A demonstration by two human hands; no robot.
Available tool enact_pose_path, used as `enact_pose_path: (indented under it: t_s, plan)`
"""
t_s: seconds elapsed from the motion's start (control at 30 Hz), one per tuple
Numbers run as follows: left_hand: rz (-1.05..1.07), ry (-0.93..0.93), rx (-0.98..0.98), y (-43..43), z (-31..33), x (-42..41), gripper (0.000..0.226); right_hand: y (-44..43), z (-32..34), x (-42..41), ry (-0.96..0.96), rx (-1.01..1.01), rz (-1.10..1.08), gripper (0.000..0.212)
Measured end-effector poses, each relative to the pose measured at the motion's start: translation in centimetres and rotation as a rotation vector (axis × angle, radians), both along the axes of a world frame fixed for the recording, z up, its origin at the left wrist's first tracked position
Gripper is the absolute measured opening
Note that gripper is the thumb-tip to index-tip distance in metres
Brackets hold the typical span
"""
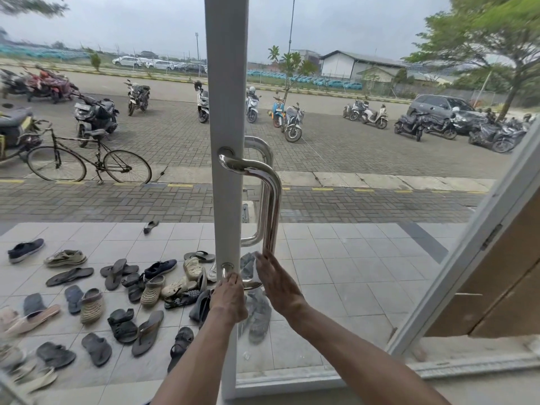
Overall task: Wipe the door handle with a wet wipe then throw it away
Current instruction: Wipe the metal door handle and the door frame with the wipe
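A polished steel pull handle is fixed to the white door frame of a glass door. My left hand is closed around the handle's lower horizontal bar, close to the frame mount. My right hand lies over the lower bend of the handle with its fingers stretched out. A crumpled, pale wet wipe sticks out from under its fingertips, pressed against the steel. Most of the wipe is hidden by the hand.
A second handle shows through the glass on the outer side. Several sandals and shoes lie on the tiled porch outside. Beyond are a bicycle and parked motorbikes. A white window frame slants at right.
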State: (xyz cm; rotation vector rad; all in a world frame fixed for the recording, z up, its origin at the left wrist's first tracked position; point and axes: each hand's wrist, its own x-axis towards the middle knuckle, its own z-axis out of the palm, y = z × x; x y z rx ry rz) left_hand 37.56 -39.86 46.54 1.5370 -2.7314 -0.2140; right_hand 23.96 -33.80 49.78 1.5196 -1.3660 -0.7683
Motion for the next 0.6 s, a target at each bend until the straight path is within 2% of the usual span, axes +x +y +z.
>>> enact_pose_path:
  t_s: [0.07,0.17,0.27,0.4,0.5,0.6]
  plan:
    - [-0.006,-0.009,0.006,-0.1,-0.1,0.0,0.085,1.2,-3.3,0.0,-0.005,0.058,-0.044,0.081]
    - [-0.011,-0.017,0.002,0.0,-0.2,0.2,0.088,1.0,-2.8,-0.3,-0.047,-0.027,-0.039,0.092]
    - [-0.004,-0.010,0.000,0.0,-0.2,0.1,0.088,-0.2,2.6,-0.7,-0.262,-0.228,0.038,0.095]
    - [-0.003,0.010,0.011,0.1,-0.3,0.0,0.083,-1.4,9.7,-0.5,-0.552,-0.504,0.146,0.083]
    - [0.006,0.025,0.029,0.1,-0.3,0.0,0.084,-2.0,10.3,0.4,-0.767,-0.558,0.153,0.081]
    - [0.005,0.033,0.038,0.0,-0.3,0.0,0.088,-2.3,8.0,2.4,-1.017,-0.598,0.118,0.082]
